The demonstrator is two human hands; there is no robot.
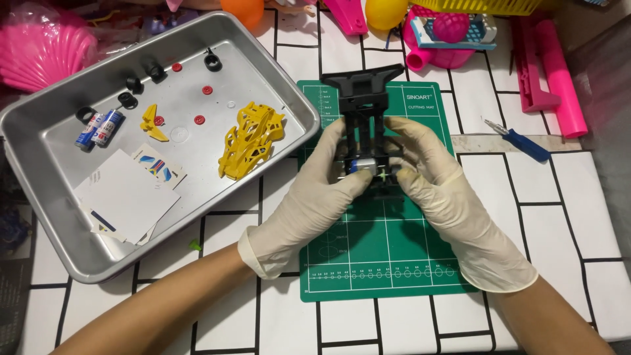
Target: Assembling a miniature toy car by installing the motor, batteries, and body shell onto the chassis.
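White tabletop (565, 217) with black brick-line pattern, seen from above. Centre: black toy-car chassis (363, 98) lying lengthwise on green cutting mat (381, 250), rear wing pointing away from viewer. Left hand (309, 204) and right hand (447, 210), both in cream latex gloves, closed around chassis from either side, fingertips pinching at small silver motor (361, 165) seated near its near end; grip from both flanks apparently to steady frame while motor is pressed. Mat beneath presumably to protect surface and keep small parts from rolling.

Left of mat: metal tray (59, 243), corner touching mat edge, holding loose parts together: yellow car body shell (250, 139), yellow wing piece (152, 123), black tyres (128, 100), red wheel hubs (199, 120), two blue-and-white cylindrical batteries (98, 128), white rectangular sheets (125, 195) over sticker sheet with blue and red marks (160, 167).

Right of mat: blue-handled screwdriver (522, 142), well apart from hands. Far edge: pink shell-shaped toy (46, 49), pink plastic pieces (559, 72), yellow basket (486, 6), orange ball (244, 10) and yellow ball (386, 12).
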